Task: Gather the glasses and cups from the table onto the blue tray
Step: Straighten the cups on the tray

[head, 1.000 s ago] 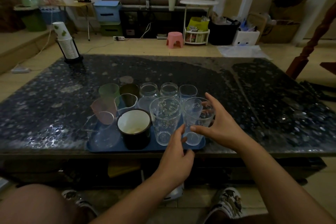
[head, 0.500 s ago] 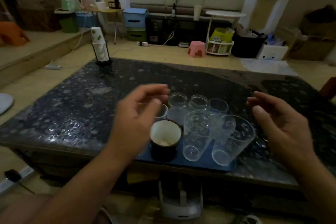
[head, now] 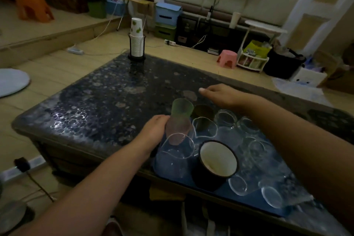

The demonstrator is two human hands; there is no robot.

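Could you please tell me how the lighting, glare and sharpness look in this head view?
Head view: dim room; specular glints on the table at left; wide-angle bending at the edges; left hand and green cup slightly motion-blurred; clear glasses hard to separate on the blue tray.

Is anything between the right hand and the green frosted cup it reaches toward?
Nothing visible stands between them. The right hand hovers over bare tabletop just behind the green frosted cup. The left hand is already against the pink frosted cup in front of it.
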